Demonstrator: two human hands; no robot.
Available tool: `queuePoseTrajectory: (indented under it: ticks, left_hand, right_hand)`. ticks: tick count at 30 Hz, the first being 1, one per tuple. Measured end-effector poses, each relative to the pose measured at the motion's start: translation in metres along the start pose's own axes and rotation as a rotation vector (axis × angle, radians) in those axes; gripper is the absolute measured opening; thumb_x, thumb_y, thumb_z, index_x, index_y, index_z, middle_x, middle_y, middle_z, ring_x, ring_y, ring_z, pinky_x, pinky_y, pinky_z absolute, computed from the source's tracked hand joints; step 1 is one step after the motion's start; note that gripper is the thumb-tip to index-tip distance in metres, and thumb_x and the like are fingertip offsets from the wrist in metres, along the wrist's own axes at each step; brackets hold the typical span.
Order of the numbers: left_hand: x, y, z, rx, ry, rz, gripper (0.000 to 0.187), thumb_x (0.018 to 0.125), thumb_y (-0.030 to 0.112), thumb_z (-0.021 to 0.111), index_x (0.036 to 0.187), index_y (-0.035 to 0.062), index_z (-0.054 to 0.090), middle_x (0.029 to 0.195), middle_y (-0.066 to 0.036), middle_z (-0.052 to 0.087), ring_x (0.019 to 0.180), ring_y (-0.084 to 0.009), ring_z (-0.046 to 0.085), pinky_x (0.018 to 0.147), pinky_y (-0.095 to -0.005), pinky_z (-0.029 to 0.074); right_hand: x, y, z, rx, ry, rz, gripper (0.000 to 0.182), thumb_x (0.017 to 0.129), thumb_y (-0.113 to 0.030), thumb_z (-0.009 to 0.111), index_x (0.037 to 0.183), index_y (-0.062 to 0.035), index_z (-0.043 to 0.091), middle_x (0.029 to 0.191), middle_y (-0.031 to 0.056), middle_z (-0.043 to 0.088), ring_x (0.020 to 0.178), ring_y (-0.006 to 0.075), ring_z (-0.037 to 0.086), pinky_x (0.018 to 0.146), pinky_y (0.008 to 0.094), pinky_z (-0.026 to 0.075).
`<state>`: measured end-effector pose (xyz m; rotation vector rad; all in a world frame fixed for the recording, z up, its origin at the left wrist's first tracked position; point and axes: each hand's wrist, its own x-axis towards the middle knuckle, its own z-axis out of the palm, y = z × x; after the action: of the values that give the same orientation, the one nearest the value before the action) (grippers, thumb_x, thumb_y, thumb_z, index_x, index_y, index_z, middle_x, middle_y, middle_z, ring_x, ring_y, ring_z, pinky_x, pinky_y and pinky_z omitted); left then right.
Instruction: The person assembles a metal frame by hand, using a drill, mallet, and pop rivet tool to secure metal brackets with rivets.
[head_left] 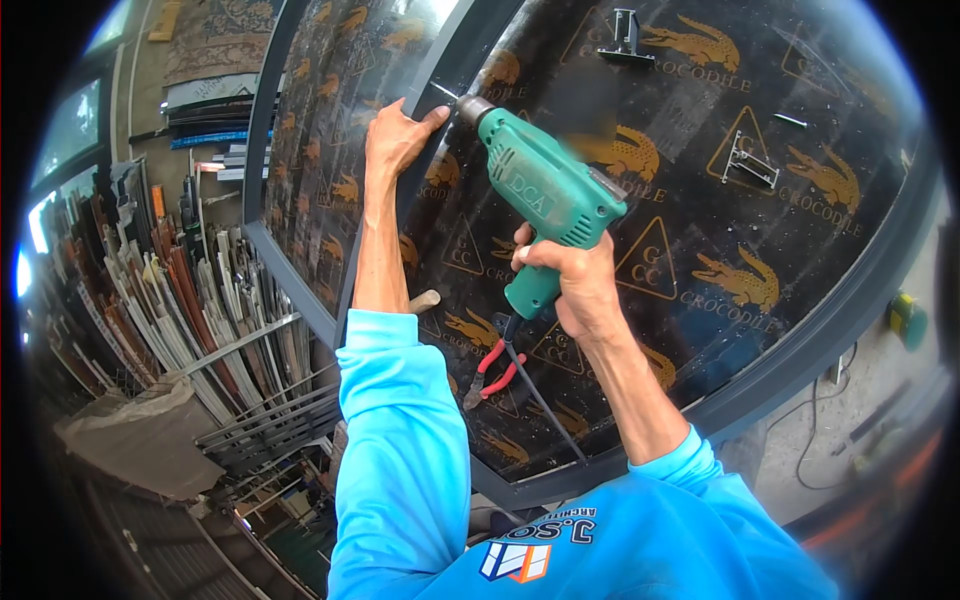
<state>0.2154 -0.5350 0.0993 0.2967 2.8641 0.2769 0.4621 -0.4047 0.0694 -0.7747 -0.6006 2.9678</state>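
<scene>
A green power drill (545, 180) marked DCA is in my right hand (585, 285), whose fingers wrap round its handle. The drill's chuck points to the upper left, and its thin bit meets the dark grey middle bar (455, 65) of a large metal frame. My left hand (395, 145) grips this bar beside the bit. Its thumb lies along the bar near the tip, while the other fingers are partly hidden. Below the drill, red-handled pliers (495, 375) lie on a black board (650, 205) printed with gold crocodiles. The drill's cord runs down past them.
Two small metal brackets, one upper (626, 38) and one at right (750, 165), lie on the board near a short metal pin (790, 120). A wooden handle (424, 300) shows by my left forearm. Racks of long profiles (180, 300) stand at left. A loose cable (810, 440) crosses the floor at right.
</scene>
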Motion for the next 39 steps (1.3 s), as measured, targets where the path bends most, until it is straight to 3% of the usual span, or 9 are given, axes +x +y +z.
queuePoseTrajectory:
  ticks: [5,11,15,18,26,28,31,35,39]
  left_hand:
    - [0.000,-0.001,0.001,-0.007,-0.007,0.011,0.057,0.073,0.050,0.076,0.106,0.0042,0.069,0.090,-0.016,0.072,0.089,-0.0312,0.069,0.078,-0.0397,0.050]
    - [0.001,-0.003,-0.003,-0.043,-0.031,0.062,0.054,0.074,0.047,0.077,0.110,0.0069,0.069,0.093,-0.017,0.072,0.090,-0.0306,0.069,0.079,-0.0382,0.051]
    - [0.008,-0.012,0.003,-0.086,-0.019,0.079,0.059,0.073,0.053,0.076,0.108,0.0061,0.070,0.085,-0.011,0.072,0.079,-0.0214,0.069,0.071,-0.0348,0.053]
    - [0.016,-0.022,0.010,0.007,0.007,0.018,0.095,0.066,0.060,0.076,0.124,-0.0126,0.054,0.104,-0.030,0.066,0.106,-0.0347,0.064,0.094,-0.0394,0.048]
    - [0.013,-0.016,0.005,-0.013,-0.084,-0.004,0.088,0.069,0.056,0.076,0.126,-0.0077,0.056,0.099,-0.028,0.068,0.103,-0.0355,0.066,0.091,-0.0417,0.049]
    - [0.016,-0.022,0.012,0.070,0.056,0.047,0.059,0.072,0.053,0.076,0.109,0.0074,0.069,0.091,-0.016,0.072,0.087,-0.0284,0.070,0.078,-0.0378,0.052]
    - [0.001,0.003,-0.007,0.022,-0.066,0.011,0.079,0.070,0.056,0.075,0.124,0.0001,0.060,0.100,-0.024,0.069,0.101,-0.0349,0.066,0.087,-0.0415,0.050]
    - [0.003,-0.007,0.003,-0.060,0.067,0.048,0.071,0.071,0.052,0.076,0.122,0.0049,0.061,0.105,-0.023,0.068,0.103,-0.0351,0.065,0.088,-0.0414,0.049]
    - [-0.018,0.012,0.011,-0.021,0.741,0.354,0.050,0.082,0.034,0.073,0.119,0.0026,0.061,0.113,-0.019,0.065,0.104,-0.0341,0.061,0.087,-0.0423,0.049]
  right_hand:
    - [0.006,0.005,0.004,-0.074,0.015,-0.085,0.043,0.068,0.001,0.065,0.111,0.0020,0.057,0.088,0.0092,0.063,0.072,0.0167,0.062,0.068,0.0326,0.052]
    - [0.007,-0.005,-0.003,0.139,-0.087,0.076,0.047,0.070,0.000,0.062,0.116,0.0021,0.055,0.093,0.0101,0.063,0.075,0.0184,0.064,0.070,0.0354,0.054]
    - [0.012,-0.008,-0.009,0.164,-0.121,0.126,0.045,0.071,0.001,0.060,0.116,0.0022,0.054,0.093,0.0097,0.062,0.076,0.0192,0.063,0.074,0.0404,0.055]
    - [0.012,-0.006,-0.005,0.204,-0.126,0.158,0.042,0.072,0.001,0.059,0.114,0.0022,0.054,0.092,0.0083,0.062,0.078,0.0194,0.062,0.076,0.0413,0.054]
    - [0.009,0.013,-0.002,0.205,-0.096,0.144,0.040,0.072,0.001,0.059,0.112,0.0019,0.054,0.091,0.0071,0.061,0.079,0.0190,0.062,0.077,0.0406,0.055]
    - [0.006,0.009,0.000,0.198,-0.093,0.164,0.042,0.072,0.000,0.060,0.113,0.0020,0.054,0.093,0.0076,0.061,0.081,0.0200,0.063,0.077,0.0406,0.055]
    - [-0.007,0.003,-0.007,0.255,-0.105,0.309,0.048,0.072,0.000,0.060,0.119,0.0027,0.053,0.104,0.0100,0.063,0.088,0.0231,0.064,0.083,0.0435,0.055]
    - [-0.050,-0.061,-0.041,0.240,-0.037,0.372,0.052,0.073,0.002,0.059,0.124,0.0017,0.053,0.108,0.0107,0.064,0.093,0.0226,0.065,0.086,0.0428,0.054]
    - [-0.082,-0.165,-0.088,0.201,-0.006,0.403,0.061,0.069,-0.004,0.059,0.128,0.0035,0.049,0.108,0.0130,0.064,0.084,0.0262,0.064,0.081,0.0435,0.054]
